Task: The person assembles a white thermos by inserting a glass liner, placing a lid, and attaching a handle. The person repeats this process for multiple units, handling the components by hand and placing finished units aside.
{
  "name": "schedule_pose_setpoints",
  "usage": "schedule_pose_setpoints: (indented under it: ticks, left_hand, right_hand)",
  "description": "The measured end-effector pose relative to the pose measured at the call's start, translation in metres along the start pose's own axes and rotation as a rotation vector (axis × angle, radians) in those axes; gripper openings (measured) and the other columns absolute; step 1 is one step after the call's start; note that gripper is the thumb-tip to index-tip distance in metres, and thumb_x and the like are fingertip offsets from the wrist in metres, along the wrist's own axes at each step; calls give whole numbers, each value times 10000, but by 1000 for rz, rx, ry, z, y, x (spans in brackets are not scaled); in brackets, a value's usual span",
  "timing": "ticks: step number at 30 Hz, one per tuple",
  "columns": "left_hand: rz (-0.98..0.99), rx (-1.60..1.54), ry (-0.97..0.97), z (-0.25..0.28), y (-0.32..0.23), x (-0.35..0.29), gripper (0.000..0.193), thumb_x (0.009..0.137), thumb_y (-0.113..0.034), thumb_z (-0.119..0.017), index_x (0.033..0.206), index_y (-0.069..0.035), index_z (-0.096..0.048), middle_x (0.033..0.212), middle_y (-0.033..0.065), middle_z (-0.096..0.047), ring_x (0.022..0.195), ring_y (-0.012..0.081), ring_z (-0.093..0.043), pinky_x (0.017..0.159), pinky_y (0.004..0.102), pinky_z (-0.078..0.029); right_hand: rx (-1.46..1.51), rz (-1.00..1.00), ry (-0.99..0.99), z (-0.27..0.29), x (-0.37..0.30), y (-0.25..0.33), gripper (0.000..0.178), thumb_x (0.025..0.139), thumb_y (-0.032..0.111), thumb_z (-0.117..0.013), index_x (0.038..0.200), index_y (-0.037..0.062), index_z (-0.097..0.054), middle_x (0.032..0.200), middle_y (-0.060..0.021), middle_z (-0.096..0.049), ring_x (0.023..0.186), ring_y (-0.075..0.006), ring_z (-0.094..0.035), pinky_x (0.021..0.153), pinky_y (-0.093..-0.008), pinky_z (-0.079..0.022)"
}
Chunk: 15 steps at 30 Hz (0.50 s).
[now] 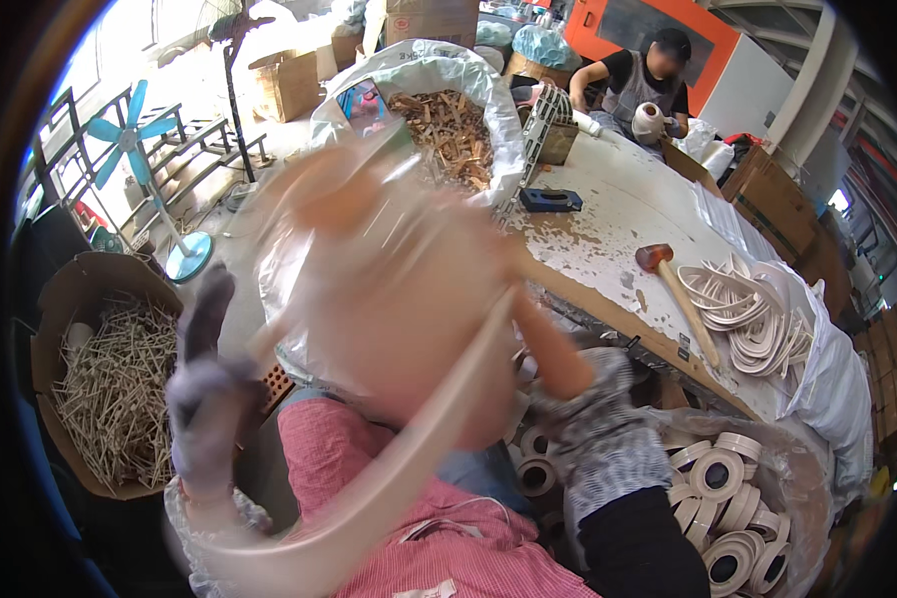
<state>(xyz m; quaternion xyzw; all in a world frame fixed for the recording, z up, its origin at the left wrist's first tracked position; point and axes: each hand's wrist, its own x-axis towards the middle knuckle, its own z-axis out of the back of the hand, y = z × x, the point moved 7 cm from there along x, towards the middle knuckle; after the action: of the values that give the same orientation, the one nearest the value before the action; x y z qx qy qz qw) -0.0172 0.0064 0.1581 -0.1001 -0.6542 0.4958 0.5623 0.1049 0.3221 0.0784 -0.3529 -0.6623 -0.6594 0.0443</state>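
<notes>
In front of me a large pinkish-beige thing is smeared by motion, so its kind does not show. An off-white flat strip bends from its right side down across my lap to the lower left. My right hand, in a grey mottled glove with bare fingertips, is closed at the right edge of the blurred thing, beside the strip's upper end. My left hand, in a grey-purple glove, is raised at the left, one finger stretched upward. It is blurred, and nothing shows in it.
At the right, a white table holds a mallet, a blue tool and bundled strips. Coiled strips fill a lined container below. A stick-filled carton, fan and scrap sack surround me; a person works beyond.
</notes>
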Motion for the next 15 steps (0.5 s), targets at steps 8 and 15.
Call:
schedule_pose_setpoints:
  ticks: [8,15]
  left_hand:
    - [760,29,115,21,137,-120,334,702,21,-688,1025,-58,-722,1262,142,-569,1152,268,-548,937,373,-457]
    - [774,266,174,20,160,-138,272,770,-41,-678,1041,-18,-691,1085,132,-661,1032,254,-617,907,335,-473]
  right_hand:
    - [-986,446,-884,271,-69,185,579,944,52,-517,1475,118,-297,1337,-114,-503,1199,-215,-512,971,-319,-429]
    - [-1921,-373,-1295,364,-39,171,763,866,220,-645,1501,193,-222,1443,-172,-381,1236,-430,-430,962,-572,-392]
